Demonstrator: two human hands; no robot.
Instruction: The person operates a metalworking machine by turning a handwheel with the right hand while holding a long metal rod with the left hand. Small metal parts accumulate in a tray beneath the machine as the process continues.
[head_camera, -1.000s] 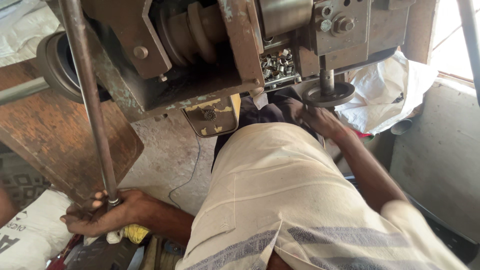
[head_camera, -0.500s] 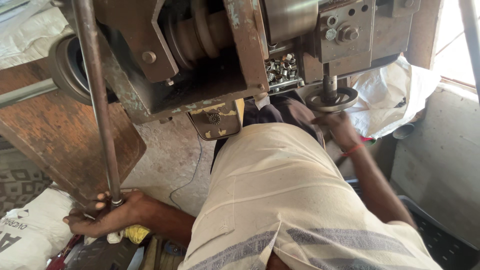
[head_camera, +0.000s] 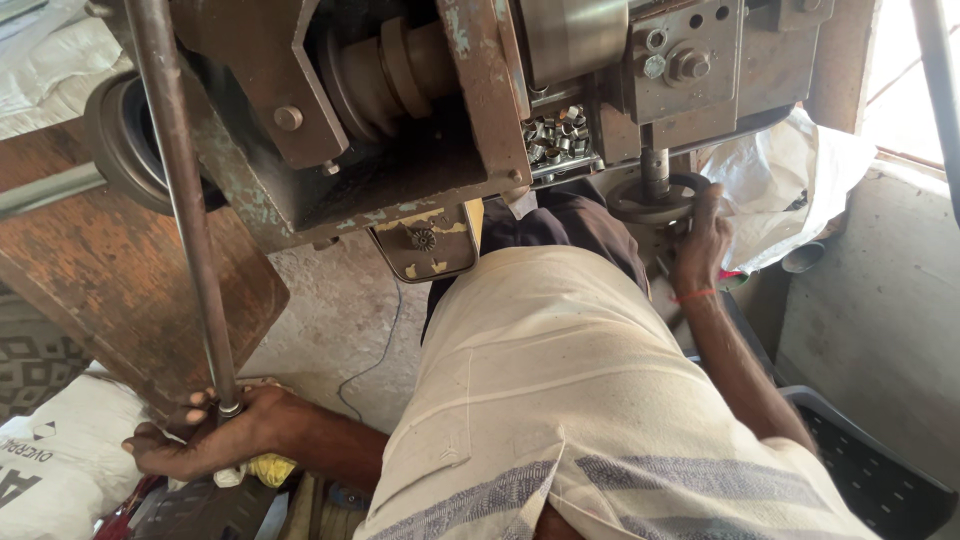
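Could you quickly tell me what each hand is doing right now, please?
Left hand: closed around the bottom end of the long metal rod.
Right hand: grip on the rim of the small handwheel.

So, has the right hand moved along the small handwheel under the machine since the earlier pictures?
Yes. The right hand was on the handwheel's left, near side; it now grips the right edge, beyond the vertical spindle.

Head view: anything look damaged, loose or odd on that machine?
The machine frame has flaking paint and rust patches. Small metal pieces lie heaped loose in an open pocket. A thin cable trails over the concrete floor. The left hand grips the long rod; the right hand is on the handwheel.
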